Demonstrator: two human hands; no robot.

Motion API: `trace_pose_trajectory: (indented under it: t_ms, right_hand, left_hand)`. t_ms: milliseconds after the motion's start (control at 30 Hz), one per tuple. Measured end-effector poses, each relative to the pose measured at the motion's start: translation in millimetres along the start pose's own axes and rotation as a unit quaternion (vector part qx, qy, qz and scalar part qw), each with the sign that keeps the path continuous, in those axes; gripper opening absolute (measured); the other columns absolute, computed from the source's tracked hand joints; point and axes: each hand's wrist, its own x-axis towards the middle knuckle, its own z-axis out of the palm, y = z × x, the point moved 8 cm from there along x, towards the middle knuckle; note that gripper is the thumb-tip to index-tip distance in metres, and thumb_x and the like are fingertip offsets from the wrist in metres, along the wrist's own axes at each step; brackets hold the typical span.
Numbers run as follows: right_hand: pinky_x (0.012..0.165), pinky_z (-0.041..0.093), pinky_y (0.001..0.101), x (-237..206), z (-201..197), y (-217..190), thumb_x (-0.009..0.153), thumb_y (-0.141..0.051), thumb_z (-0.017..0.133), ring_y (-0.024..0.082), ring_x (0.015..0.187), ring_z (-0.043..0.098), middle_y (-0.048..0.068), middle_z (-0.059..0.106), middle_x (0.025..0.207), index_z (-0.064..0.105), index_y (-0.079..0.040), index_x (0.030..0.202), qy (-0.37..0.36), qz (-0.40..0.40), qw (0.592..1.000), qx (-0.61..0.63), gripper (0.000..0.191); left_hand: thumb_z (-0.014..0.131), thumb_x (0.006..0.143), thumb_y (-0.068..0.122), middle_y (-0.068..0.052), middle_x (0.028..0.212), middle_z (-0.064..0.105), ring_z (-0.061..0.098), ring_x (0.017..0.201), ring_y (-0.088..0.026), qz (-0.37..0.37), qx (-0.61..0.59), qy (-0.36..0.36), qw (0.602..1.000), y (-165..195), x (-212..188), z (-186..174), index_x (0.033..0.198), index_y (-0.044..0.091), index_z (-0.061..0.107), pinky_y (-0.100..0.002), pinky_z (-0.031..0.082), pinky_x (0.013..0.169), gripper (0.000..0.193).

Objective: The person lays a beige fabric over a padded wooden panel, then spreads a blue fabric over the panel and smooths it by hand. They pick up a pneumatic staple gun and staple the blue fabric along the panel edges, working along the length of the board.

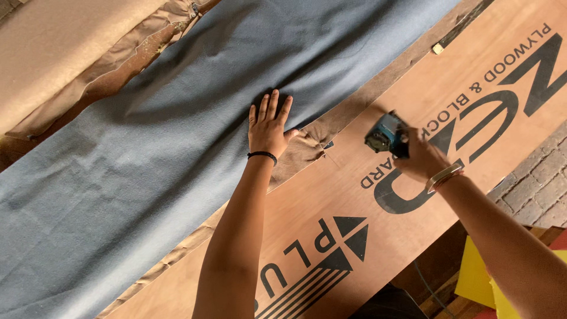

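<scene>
My left hand [269, 125] lies flat with fingers spread on a wide blue-grey fabric [147, 153], pressing its edge down where it meets the brown liner [331, 127]. A black band circles that wrist. My right hand [422, 156] grips a blue and black staple gun [387, 134], held just above a plywood board [378, 236] with large black printed lettering. A metal bangle sits on the right wrist. The tool's nose is near the brown liner edge, to the right of my left hand.
Tan padding [59, 47] and torn brown material run along the upper left. A brick floor [537, 183] shows at the right. Yellow sheets [478, 272] lie at the lower right beside a dark cable.
</scene>
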Motion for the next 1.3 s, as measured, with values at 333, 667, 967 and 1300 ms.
trace_pose_trajectory:
  t_ms: [333, 667, 967, 1300]
  right_hand:
    - [0.050, 0.053, 0.0358, 8, 23, -168, 0.085, -0.012, 0.071, 0.016, 0.053, 0.062, 0.009, 0.064, 0.065, 0.060, 0.006, 0.073, -0.088, -0.067, 0.959, 0.262, 0.023]
    - [0.051, 0.052, 0.0343, 14, 30, -186, 0.088, -0.016, 0.069, 0.018, 0.051, 0.061, 0.010, 0.066, 0.065, 0.067, 0.002, 0.078, -0.087, -0.040, 0.973, 0.211, 0.021]
    - [0.049, 0.052, 0.0342, -3, 58, -205, 0.084, -0.013, 0.070, 0.016, 0.052, 0.061, 0.007, 0.065, 0.066, 0.068, 0.000, 0.084, -0.114, -0.055, 0.960, 0.249, 0.013]
    - [0.049, 0.051, 0.0327, -12, 81, -227, 0.088, -0.016, 0.070, 0.016, 0.051, 0.061, 0.007, 0.066, 0.065, 0.069, -0.001, 0.083, -0.120, -0.067, 0.971, 0.194, 0.015]
  left_hand:
    - [0.069, 0.085, 0.056, 0.003, 0.170, 0.010, 0.012, 0.156, -0.020, -0.013, -0.029, -0.027, 0.999, -8, 3, -3, 0.159, 0.040, 0.019, -0.048, 0.010, 0.128, 0.091]
    - [0.066, 0.089, 0.056, -0.002, 0.171, 0.015, 0.017, 0.156, -0.022, 0.048, -0.010, 0.053, 0.997, -26, -10, 10, 0.161, 0.034, 0.022, -0.046, 0.015, 0.129, 0.087]
    - [0.059, 0.092, 0.064, -0.003, 0.170, 0.017, 0.019, 0.156, -0.025, 0.014, 0.043, 0.088, 0.995, -81, -66, 13, 0.161, 0.033, 0.027, -0.052, 0.019, 0.126, 0.082]
    - [0.053, 0.091, 0.068, -0.005, 0.170, 0.013, 0.019, 0.155, -0.027, -0.048, 0.018, 0.069, 0.996, -125, -117, 2, 0.161, 0.036, 0.023, -0.051, 0.020, 0.125, 0.083]
